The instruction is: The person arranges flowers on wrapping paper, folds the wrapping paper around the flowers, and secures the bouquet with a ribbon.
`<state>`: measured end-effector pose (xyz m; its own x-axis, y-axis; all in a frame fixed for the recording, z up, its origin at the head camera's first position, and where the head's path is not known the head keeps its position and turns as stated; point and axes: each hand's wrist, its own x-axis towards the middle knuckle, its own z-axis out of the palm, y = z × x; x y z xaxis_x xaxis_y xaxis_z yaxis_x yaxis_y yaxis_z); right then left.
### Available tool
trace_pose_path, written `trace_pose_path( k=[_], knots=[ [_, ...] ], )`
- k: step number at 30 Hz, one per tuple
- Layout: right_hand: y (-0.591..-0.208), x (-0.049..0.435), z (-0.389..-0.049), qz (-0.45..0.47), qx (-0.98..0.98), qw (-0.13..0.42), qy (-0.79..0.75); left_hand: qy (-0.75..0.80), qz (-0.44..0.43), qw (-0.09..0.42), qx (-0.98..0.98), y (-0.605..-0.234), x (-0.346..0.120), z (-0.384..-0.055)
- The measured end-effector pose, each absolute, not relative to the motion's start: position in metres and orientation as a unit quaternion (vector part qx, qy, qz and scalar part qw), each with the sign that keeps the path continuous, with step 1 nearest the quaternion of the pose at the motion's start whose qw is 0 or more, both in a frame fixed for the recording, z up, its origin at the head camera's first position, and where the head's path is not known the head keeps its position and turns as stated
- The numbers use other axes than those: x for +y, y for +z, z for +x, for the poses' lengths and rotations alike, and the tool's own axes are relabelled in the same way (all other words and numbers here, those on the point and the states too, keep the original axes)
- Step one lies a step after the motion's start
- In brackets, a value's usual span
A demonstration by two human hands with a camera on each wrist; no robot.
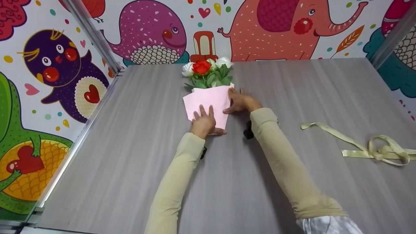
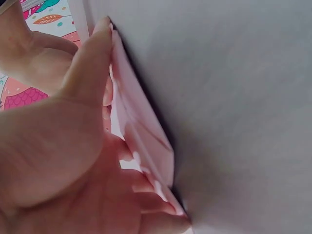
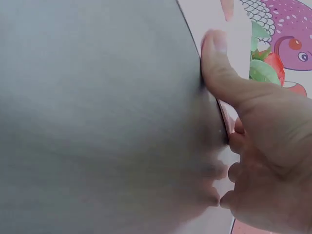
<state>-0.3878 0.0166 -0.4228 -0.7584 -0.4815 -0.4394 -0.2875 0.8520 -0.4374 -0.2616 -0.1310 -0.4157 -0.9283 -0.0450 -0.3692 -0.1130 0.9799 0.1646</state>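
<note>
Pink wrapping paper (image 1: 208, 99) is folded around a bouquet lying on the table. A red rose (image 1: 201, 67), white roses (image 1: 224, 61) and green leaves (image 1: 211, 79) stick out at its far end. My left hand (image 1: 204, 125) presses on the lower part of the paper with spread fingers, its thumb along the bottom edge. At the paper's right edge is my right hand (image 1: 242, 100), thumb and index finger touching it apart from each other. In the right wrist view its thumb (image 3: 217, 58) lies on that edge, with the other fingertips low by the tabletop.
A pale yellow ribbon (image 1: 338, 132) lies loosely looped on the grey table (image 1: 136, 146) at the right. Cartoon-printed panels (image 1: 208, 19) stand behind and to the left, with a metal rail (image 1: 78, 149) along the left edge.
</note>
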Motion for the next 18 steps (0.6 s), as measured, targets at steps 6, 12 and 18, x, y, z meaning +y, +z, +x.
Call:
trace_pose_path(
  k=[6, 12, 18],
  knots=[
    [-0.429, 0.021, -0.393, -0.207, 0.925, 0.252, -0.196, 0.086, -0.049, 0.197, 0.975, -0.416, -0.132, -0.265],
    [-0.433, 0.022, -0.395, -0.224, 0.929, 0.238, -0.174, 0.104, -0.056, 0.205, 0.972, -0.417, -0.132, -0.266],
    [-0.434, 0.018, -0.396, -0.212, 0.931, 0.249, -0.163, 0.102, -0.059, 0.21, 0.971, -0.416, -0.13, -0.266]
  ],
)
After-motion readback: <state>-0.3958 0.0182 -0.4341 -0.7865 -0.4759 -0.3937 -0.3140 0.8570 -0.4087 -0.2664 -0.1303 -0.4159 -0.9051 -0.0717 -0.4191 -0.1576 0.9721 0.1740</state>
